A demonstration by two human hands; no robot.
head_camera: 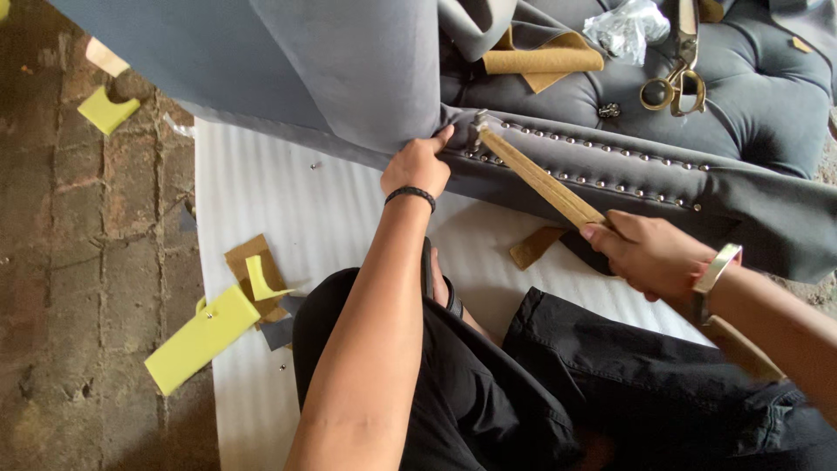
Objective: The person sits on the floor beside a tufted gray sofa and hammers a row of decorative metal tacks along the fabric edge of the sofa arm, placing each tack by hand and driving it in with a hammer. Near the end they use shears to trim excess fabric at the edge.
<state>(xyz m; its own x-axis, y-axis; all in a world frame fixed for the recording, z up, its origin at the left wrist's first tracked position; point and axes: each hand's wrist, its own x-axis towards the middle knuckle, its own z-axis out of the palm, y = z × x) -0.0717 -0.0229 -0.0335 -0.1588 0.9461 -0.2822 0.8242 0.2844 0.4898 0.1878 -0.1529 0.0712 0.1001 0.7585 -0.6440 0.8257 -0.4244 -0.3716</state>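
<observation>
**Hammer at the studded edge of a grey upholstered piece**

A large grey upholstered piece (750,113) lay across the top of the view, its buttoned, tufted face turned up and a loose sheet of grey fabric (288,61) hanging over its left part. Along the near edge ran 2 rows of round metal studs (602,161). It rested on a white ribbed foam sheet (288,192) spread over a brick floor (78,235).

The left hand (418,164) was pinched shut on the fabric at the studded edge. The right hand (649,253) was closed around the wooden handle of a hammer (536,179), whose small metal head sat at the edge just beside the left fingertips.

On the cushion lay brass-handled scissors (676,83), a tan foam scrap (545,61) and crumpled clear plastic (626,26). Yellow foam offcuts (200,336) and brown card pieces (248,262) lay on the sheet at the left
</observation>
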